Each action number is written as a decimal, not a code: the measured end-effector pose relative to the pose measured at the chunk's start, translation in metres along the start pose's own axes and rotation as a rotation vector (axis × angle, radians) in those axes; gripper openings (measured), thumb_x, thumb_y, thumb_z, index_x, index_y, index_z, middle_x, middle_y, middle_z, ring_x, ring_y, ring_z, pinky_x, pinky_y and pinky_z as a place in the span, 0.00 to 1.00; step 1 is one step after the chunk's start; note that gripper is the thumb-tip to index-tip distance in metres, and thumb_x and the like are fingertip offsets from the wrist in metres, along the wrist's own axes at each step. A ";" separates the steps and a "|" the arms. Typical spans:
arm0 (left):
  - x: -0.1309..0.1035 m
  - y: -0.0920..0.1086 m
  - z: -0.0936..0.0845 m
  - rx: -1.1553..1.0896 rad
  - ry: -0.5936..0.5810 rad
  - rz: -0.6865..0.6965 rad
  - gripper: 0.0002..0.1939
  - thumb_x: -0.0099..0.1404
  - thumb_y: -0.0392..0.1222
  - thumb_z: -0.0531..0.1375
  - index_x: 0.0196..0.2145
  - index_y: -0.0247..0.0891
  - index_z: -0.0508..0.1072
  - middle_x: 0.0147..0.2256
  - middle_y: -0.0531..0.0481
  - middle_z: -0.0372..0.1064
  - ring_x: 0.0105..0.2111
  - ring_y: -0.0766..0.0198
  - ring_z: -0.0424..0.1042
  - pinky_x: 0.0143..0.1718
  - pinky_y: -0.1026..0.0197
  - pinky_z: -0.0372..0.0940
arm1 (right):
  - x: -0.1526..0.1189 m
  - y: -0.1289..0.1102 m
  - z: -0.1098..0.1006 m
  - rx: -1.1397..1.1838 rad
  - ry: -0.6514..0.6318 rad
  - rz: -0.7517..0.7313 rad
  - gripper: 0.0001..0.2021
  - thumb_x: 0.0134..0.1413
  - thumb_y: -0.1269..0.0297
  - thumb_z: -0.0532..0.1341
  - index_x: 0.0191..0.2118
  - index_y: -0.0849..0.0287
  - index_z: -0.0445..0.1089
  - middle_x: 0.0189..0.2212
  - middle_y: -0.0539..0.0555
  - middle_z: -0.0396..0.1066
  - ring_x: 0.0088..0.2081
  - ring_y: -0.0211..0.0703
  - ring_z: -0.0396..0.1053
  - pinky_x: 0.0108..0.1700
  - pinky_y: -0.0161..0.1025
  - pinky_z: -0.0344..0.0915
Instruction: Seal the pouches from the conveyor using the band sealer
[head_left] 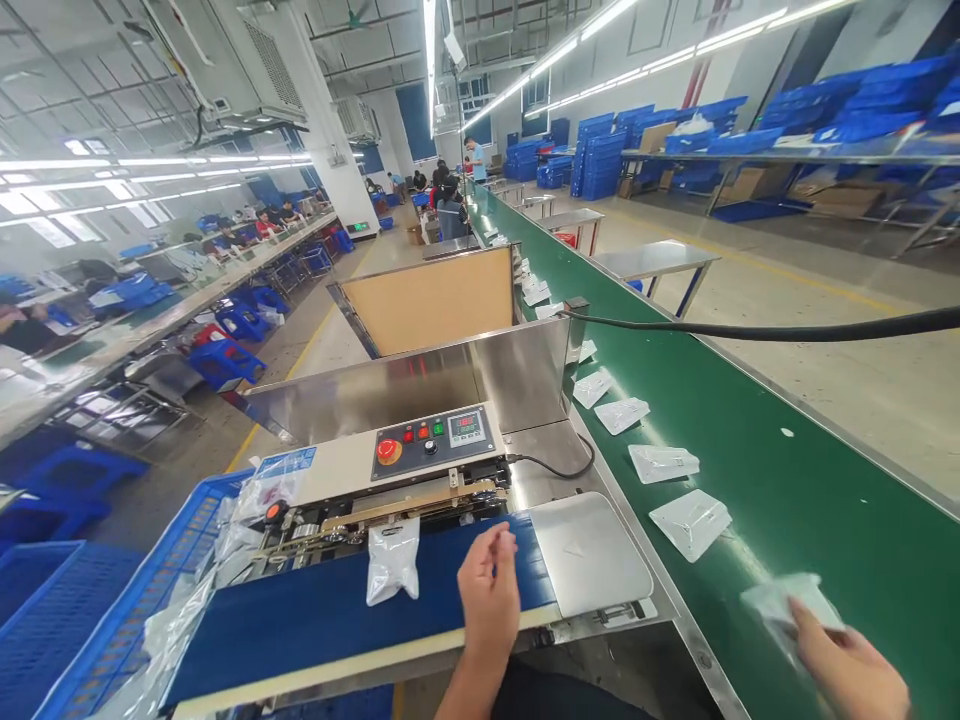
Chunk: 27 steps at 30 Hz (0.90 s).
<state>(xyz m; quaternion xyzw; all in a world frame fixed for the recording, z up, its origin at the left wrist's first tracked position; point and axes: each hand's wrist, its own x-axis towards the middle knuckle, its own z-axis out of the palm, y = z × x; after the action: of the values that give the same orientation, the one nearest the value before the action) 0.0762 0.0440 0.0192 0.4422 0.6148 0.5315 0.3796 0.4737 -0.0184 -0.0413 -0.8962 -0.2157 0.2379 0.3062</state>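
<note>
One white plastic pouch (784,600), motion-blurred, is pinched at its near edge between thumb and fingers of the right hand (851,655), over the green conveyor (840,500). Probably light, soft-skinned and a bit slippery; the contents look bulky and stiffer than the film, but I can't tell what they are. Best hold is likely a flat edge, away from the bulge; the film could crease if squeezed. Left hand (491,590) is half curled above the blue belt (300,620) of the sealing machine, nothing visible in it. Another pouch (394,565) lies on that belt, left of this hand, its slotted top edge at the machine's guide rail. More pouches (690,525) run in a line along the conveyor's near side, each with a bulge inside. Blue basket (112,630) at the belt's far left end holds heaped clear-and-white bags (180,620), count unclear. Blue crate (45,600) beside it, contents not readable.
</note>
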 end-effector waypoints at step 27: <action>0.020 -0.015 0.059 -0.055 -0.078 -0.294 0.29 0.61 0.65 0.67 0.20 0.37 0.75 0.19 0.53 0.64 0.23 0.65 0.59 0.27 0.62 0.54 | -0.112 -0.131 0.118 0.428 -0.723 -0.260 0.28 0.48 0.31 0.69 0.26 0.56 0.72 0.15 0.49 0.65 0.19 0.39 0.60 0.23 0.37 0.57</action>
<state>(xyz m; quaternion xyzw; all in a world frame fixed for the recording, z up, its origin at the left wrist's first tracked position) 0.1229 0.0808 -0.0039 0.3572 0.6429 0.4691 0.4889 0.2869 0.0687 -0.0051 -0.6371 -0.3659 0.5352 0.4169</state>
